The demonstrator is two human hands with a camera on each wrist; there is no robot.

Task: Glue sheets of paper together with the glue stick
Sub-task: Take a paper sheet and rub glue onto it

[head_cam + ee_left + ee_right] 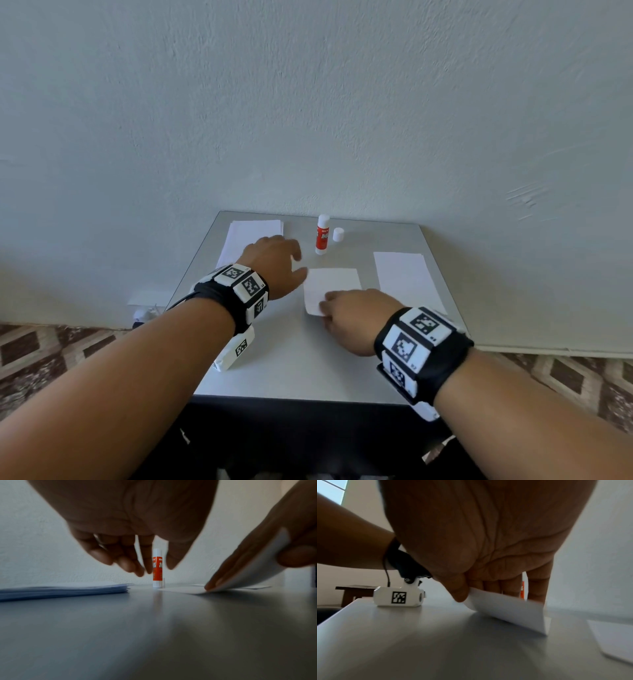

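Note:
A small white paper sheet (331, 286) lies mid-table. My right hand (352, 313) pinches its near edge between thumb and fingers and lifts that edge, as the right wrist view shows on the sheet (508, 611). My left hand (274, 262) hovers left of the sheet with relaxed fingers (123, 559) holding nothing. The red-and-white glue stick (322, 235) stands uncapped at the back, also seen as the glue stick (157, 568) past my left fingers. Its white cap (338, 234) sits beside it.
A stack of white sheets (246, 236) lies at the back left, seen low as the stack (63, 590). Another white sheet (406, 279) rests on the right. The grey table (291, 370) stands against a pale wall; patterned floor lies on both sides.

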